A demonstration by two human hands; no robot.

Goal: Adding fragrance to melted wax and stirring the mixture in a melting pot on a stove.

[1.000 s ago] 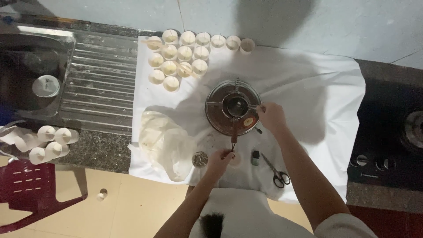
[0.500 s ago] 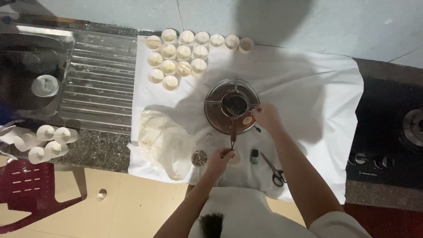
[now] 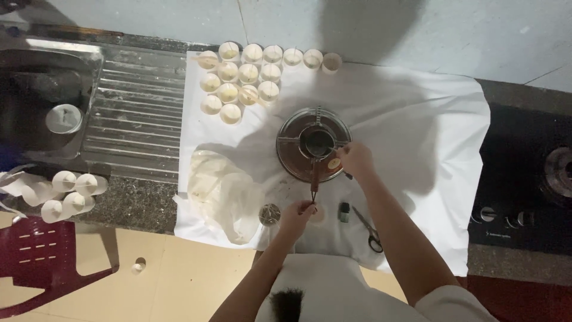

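**Both hands at the metal pot on the white cloth**

A round metal pot (image 3: pixel 314 152) with a smaller dark cup set in its middle sits near the centre of a white cloth (image 3: pixel 417 119) spread over the counter. A thin handle (image 3: pixel 314 185) runs from the pot's near rim toward the person. The left hand (image 3: pixel 298 216) has its fingers closed around the end of that handle. The right hand (image 3: pixel 356 160) rests at the pot's right rim, fingers curled around a small item; what it is cannot be made out, though a small pale disc (image 3: pixel 334 163) shows just beside the fingers.

Near the left hand, a small round metal piece (image 3: pixel 269 213) lies on the cloth. To the right of that hand are a small dark lighter-like object (image 3: pixel 344 211) and a pair of scissors (image 3: pixel 368 229). A crumpled clear plastic bag (image 3: pixel 223 191) lies left of the pot.

At the far edge of the cloth, small pale candles in cups (image 3: pixel 238 74) stand in rows. Left of the cloth is a steel sink with a ribbed drainboard (image 3: pixel 137 119); more pale cups (image 3: pixel 65 194) lie at the counter's left end. A gas stove (image 3: pixel 530 173) is on the right, and a red plastic chair (image 3: pixel 42 268) is on the floor.
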